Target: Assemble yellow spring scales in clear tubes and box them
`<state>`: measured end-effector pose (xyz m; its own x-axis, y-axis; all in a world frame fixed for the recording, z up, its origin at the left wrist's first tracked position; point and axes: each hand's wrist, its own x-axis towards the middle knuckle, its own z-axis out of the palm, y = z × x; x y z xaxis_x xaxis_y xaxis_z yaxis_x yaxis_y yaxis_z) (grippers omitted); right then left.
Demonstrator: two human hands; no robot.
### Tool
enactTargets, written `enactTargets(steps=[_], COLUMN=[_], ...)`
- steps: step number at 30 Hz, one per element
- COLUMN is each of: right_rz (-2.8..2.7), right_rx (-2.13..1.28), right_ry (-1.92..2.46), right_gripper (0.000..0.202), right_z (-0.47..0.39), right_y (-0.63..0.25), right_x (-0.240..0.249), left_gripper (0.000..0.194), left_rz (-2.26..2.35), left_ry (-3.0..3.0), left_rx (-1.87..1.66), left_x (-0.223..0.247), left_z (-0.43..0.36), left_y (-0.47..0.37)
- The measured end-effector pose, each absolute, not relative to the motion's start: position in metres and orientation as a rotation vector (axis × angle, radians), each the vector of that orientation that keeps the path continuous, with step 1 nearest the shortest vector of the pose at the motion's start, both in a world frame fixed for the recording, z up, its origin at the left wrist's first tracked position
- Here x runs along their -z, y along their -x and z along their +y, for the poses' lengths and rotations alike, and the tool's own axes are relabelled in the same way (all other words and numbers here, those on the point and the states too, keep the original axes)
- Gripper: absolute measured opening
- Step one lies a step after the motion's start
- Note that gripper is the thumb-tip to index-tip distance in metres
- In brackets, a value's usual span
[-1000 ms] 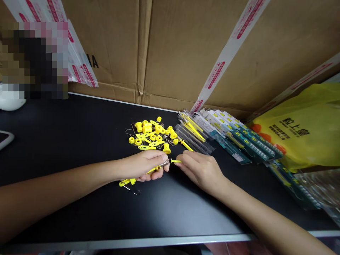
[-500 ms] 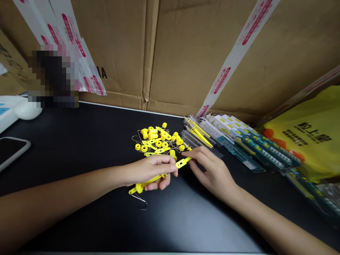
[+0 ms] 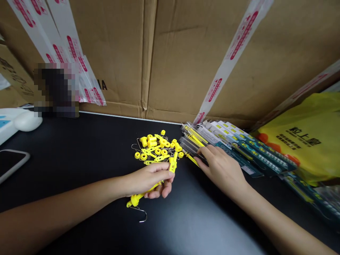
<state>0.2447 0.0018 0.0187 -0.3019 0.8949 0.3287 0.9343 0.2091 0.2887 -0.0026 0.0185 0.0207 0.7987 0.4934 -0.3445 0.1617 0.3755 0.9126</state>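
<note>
My left hand (image 3: 155, 179) is closed around a yellow plastic rod tool (image 3: 135, 200) with a bent metal hook hanging from its near end. Between thumb and forefinger the same hand pinches a flat yellow slotted piece (image 3: 173, 163), which points up and away. My right hand (image 3: 219, 164) hovers low over the table, thumb and forefinger apart and curved, at the near end of another yellow rod (image 3: 190, 158); whether they touch is unclear. Just beyond my left hand is a pile of yellow caps, rings, slotted strips and wire hooks (image 3: 156, 147).
Packaged yellow tools (image 3: 239, 145) in clear and green-white packs lie at the right, beside a yellow bag (image 3: 300, 131). A phone (image 3: 12, 163) and a white device (image 3: 16, 122) sit at the left. A taped cardboard box (image 3: 119, 53) stands along the back of the black table (image 3: 92, 141).
My right hand has let go of the slotted yellow piece and moved right, uncovering the yellow rod. In my left hand that piece has swung more upright. The view has tilted up slightly.
</note>
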Motion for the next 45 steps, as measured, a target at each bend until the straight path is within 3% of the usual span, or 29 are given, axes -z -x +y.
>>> enactTargets(steps=[13,15,20,23,32,38,43,45], right_rz=[-2.149,-1.993,-1.424,-1.059,-0.816,-0.962,-1.040,-1.055], right_rx=[0.453,0.165,-1.103,-1.393,-1.197,-1.340,-1.324,-1.321], right_ry=[1.959,1.913,1.363,1.156,0.927,0.921,0.912,0.909], right_gripper=[0.017,0.021,0.034,0.034,0.019,0.019,0.017,0.018], right_z=[0.004,0.003,-0.008,-0.014,-0.011,-0.019,-0.021,-0.021], right_y=[-0.246,-0.247,-0.232,-0.219,-0.215,-0.204,-0.203,-0.203], right_x=[-0.028,-0.037,-0.046,-0.039,-0.031,-0.022,-0.022,-0.022], left_gripper=[0.022,0.023,0.024,0.027,0.030,0.028,0.008,0.021], left_rz=[0.650,0.641,0.701,0.698,0.685,0.733,0.763,0.738], left_ry=[-1.233,-1.250,-1.282,-1.234,-1.270,-1.308,-1.189,-1.121], left_rx=[-0.211,-0.215,-0.232,-0.223,-0.132,-0.133,-0.197,-0.203], left_x=[-0.020,-0.020,-0.017,-0.014,-0.019,-0.018,-0.022,-0.025], left_z=[0.019,0.019,0.018,0.016,0.014,0.015,0.018,0.020], left_y=[0.002,0.002,0.000,-0.001,0.002,0.001,-0.001,-0.001])
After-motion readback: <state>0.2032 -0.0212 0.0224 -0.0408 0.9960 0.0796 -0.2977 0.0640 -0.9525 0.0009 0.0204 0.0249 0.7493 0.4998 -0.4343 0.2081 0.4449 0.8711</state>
